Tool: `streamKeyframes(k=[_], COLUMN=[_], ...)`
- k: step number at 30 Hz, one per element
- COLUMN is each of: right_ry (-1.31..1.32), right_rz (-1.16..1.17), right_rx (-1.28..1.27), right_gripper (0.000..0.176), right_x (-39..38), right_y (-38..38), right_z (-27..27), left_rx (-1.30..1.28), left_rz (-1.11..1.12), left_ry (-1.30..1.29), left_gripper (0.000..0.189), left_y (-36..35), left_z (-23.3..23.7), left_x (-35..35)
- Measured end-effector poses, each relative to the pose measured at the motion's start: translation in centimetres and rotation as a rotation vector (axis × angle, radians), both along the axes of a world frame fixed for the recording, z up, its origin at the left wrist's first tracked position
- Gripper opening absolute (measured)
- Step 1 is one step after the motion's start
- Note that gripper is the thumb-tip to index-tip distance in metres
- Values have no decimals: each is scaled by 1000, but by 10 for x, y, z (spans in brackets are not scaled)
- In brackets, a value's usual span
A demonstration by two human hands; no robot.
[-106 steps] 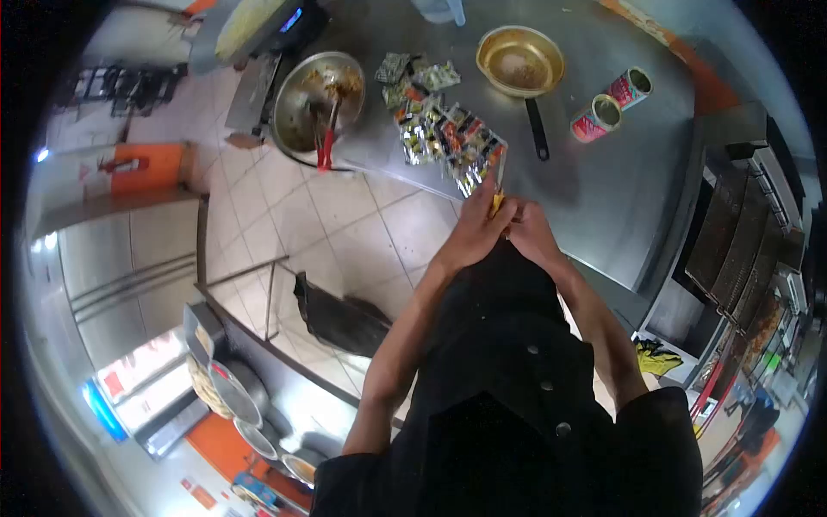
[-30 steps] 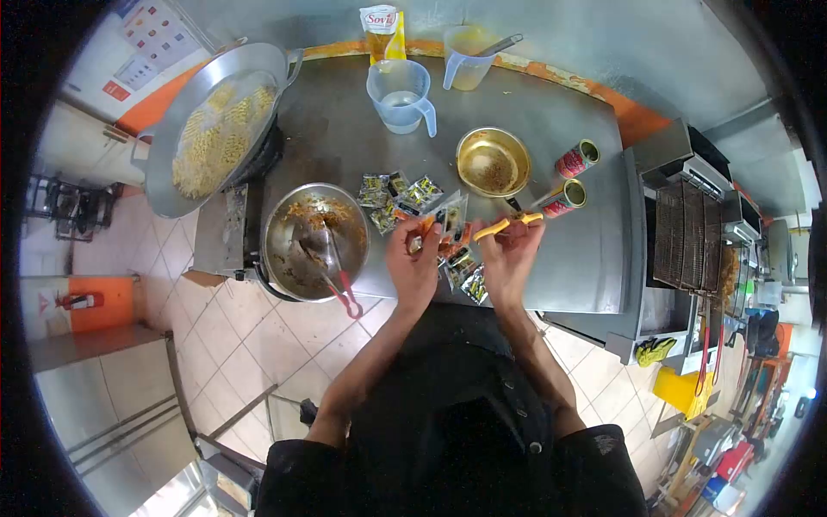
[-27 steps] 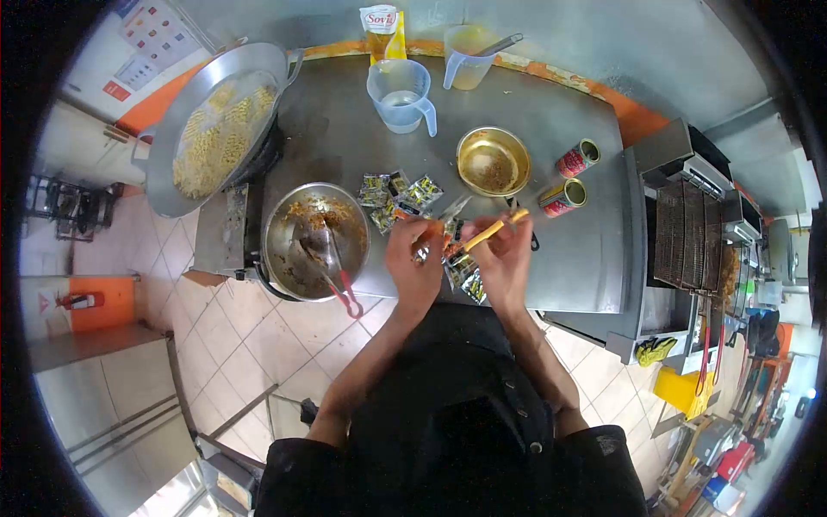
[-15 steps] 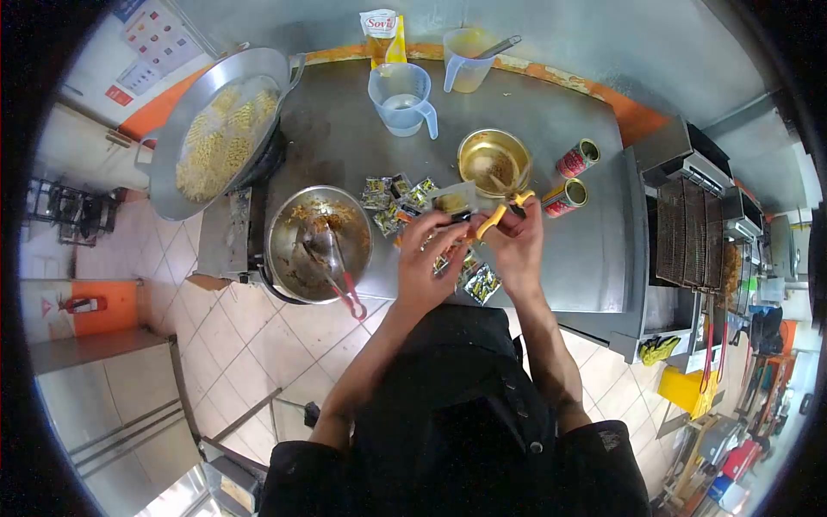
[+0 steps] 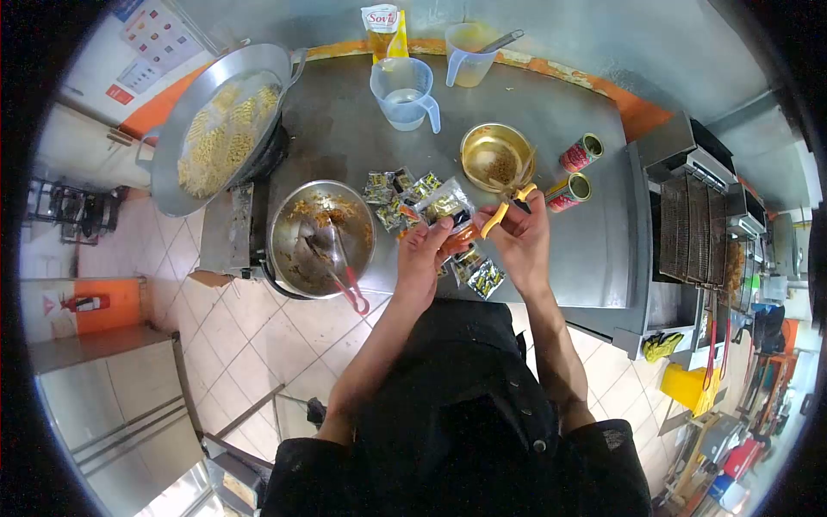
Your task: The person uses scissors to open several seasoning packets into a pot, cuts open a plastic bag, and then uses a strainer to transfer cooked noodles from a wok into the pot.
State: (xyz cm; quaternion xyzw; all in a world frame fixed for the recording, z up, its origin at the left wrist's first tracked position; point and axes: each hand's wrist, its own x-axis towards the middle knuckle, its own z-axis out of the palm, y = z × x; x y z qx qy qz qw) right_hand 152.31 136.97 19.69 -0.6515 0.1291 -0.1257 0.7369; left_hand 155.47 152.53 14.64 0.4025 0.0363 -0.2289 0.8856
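Observation:
My left hand pinches a clear seasoning sachet between thumb and fingers, with a reddish-orange part showing near the fingertips. Yellow-handled scissors are hooked in my right hand, their blades pointing away from me over the rim of a gold-coloured bowl. Brown and pale powder lies in the bottom of that bowl. Beneath and around my left hand, several small foil sachets are spread on the steel counter. My left fingers partly hide the sachet's lower end.
A steel bowl with sauce residue and red-handled tongs stands at left. Behind it, a big pan holds noodle blocks in liquid. Two measuring jugs and a pouch line the back; opened cans stand right.
My left fingers have closed in from a spread pose to a pinch, and the sachet now tilts upward. The scissors stay in my right hand, their handles slightly shifted.

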Motion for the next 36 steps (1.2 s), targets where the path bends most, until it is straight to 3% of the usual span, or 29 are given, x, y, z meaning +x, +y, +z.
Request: streamKeyframes(k=[3,14,23,26,31,36], right_ry=[14,-95,-164,-93,-103,-95], right_rz=[62,-46,-32,-21,-5,-3], right_rx=[-90,73,76,48,69,95], right_gripper=[47,46,45,46,47,47], right_x=[-4,-9,-10,-12,-15,-15], right_y=[1,6,8,9,11,16], right_z=[3,9,5,6,2,1], left_rx=[18,114,23,20,152,175], left_rz=[68,68,55,108,168,246], left_ry=[14,-65,12,82,-33,-68], left_gripper=[18,18,18,11,32,31], left_y=[-2,-1,-2,-3,4,4], left_z=[13,23,35,28,8,19], left_x=[-1,-7,-4,-3,-1,-5])
